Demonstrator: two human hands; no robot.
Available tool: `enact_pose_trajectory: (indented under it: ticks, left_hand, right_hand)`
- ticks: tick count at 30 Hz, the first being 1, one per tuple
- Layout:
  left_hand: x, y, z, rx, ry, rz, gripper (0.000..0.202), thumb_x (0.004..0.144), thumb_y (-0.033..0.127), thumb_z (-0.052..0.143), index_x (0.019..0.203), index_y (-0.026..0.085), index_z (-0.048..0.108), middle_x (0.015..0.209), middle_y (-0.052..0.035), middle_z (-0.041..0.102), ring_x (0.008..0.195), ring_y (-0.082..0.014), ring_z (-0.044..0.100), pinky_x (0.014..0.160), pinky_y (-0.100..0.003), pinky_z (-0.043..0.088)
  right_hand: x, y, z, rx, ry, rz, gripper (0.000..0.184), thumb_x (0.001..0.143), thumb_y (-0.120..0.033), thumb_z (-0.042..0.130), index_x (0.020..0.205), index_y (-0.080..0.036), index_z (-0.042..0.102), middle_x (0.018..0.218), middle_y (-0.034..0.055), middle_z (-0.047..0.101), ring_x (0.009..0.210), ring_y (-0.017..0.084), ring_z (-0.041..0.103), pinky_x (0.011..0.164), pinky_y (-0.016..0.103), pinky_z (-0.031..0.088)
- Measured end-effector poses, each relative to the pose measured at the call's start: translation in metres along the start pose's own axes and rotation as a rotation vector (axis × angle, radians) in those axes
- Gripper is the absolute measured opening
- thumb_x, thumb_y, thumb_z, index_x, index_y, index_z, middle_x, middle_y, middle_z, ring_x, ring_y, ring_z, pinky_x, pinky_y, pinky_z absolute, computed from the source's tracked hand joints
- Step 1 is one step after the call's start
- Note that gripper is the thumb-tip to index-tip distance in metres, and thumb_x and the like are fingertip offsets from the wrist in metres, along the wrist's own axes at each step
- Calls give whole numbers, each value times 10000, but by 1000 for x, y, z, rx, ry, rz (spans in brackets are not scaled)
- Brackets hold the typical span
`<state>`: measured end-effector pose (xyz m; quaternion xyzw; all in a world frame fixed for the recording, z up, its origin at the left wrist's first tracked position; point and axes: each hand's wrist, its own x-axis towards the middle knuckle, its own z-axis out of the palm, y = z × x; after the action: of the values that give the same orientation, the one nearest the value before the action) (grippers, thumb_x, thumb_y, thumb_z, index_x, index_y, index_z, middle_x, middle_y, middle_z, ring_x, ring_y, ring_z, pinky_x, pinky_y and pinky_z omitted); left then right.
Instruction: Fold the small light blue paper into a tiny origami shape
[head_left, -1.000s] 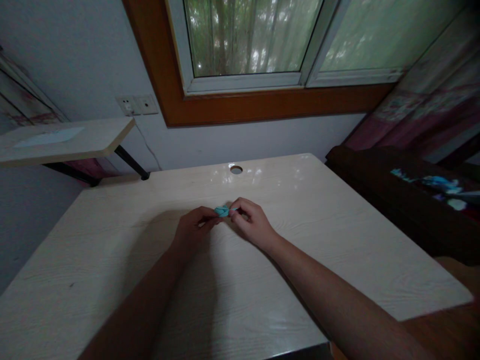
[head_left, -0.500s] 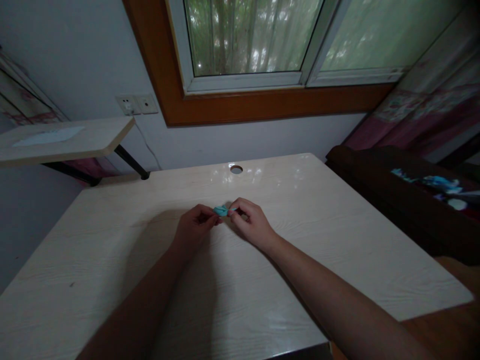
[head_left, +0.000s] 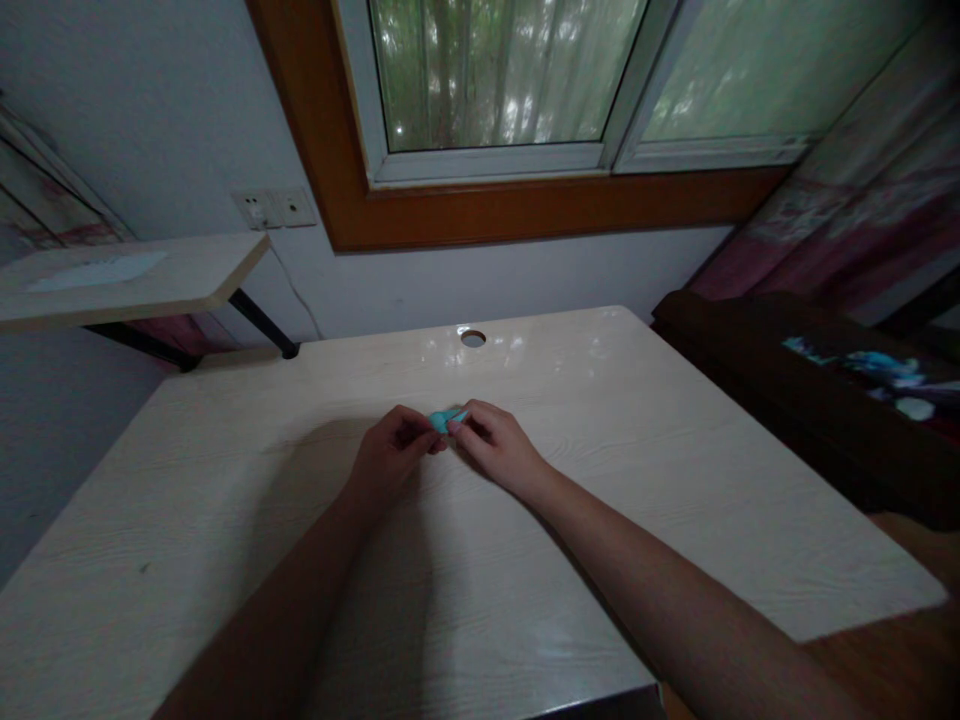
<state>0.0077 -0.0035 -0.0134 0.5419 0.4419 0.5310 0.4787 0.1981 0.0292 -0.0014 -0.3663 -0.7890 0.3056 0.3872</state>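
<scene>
A small turquoise folded piece [head_left: 442, 421], maybe paper or ribbon, is held between my two hands over the pale wood-grain table [head_left: 645, 470]. My left hand [head_left: 385, 458] pinches its left end between thumb and fingers. On the other side, my right hand [head_left: 501, 447] has thumb and index finger closed on its right end. Fingertips cover both ends, so its full shape and material cannot be made out.
A round cable hole [head_left: 473, 339] is near the table's back edge. A raised shelf [head_left: 202, 275] on black legs stands at the back left. Behind are a wall socket [head_left: 274, 209] and a window [head_left: 510, 80]. Dark furniture [head_left: 750, 400] with assorted items is on the right.
My right hand has shifted slightly left, its thumb now lying over the turquoise piece's right part. The piece looks more flattened or turned. My left hand stays nearly still.
</scene>
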Motion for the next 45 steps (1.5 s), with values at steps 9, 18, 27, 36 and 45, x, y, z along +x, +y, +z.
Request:
enact_pose_trajectory:
  ticks: [9,18,27,36,45]
  left_hand:
    - [0,11,4,-19,24,10,237,836,323,703,875,173,523,773,-10,690,692,-154,701,687,-293,564]
    - [0,10,5,-42,-10,-29,260,802,268,719,876,182,485,743,32,640,628,-138,694,619,-259,545]
    - [-1,9,4,-67,-59,-14,225,826,258,692,913,189,496,754,27,640,642,-136,678,636,-281,558]
    - [-2,12,6,-44,-39,3,193,860,271,650,892,185,480,747,21,642,639,-135,675,634,-276,543]
    - [-1,10,6,-80,-72,-6,227,844,256,663,916,195,456,739,15,658,638,-147,681,622,-286,548]
  right_hand:
    - [-1,-2,-1,-36,-32,-50,231,970,-301,503,775,-188,552,746,9,562,704,140,529,662,261,388]
    - [-1,-3,-2,-92,-47,-69,238,963,-278,498,744,-191,532,722,9,543,691,146,518,647,268,383]
    - [-2,-3,-2,-112,-35,-65,242,963,-280,493,740,-191,526,714,7,539,676,143,511,638,268,382]
    - [-2,-2,-1,-125,-55,-85,245,971,-289,479,753,-191,529,727,12,537,692,147,514,658,273,388]
    - [-2,-2,-1,-119,-39,-88,232,967,-281,488,755,-195,528,726,8,531,693,148,514,654,274,386]
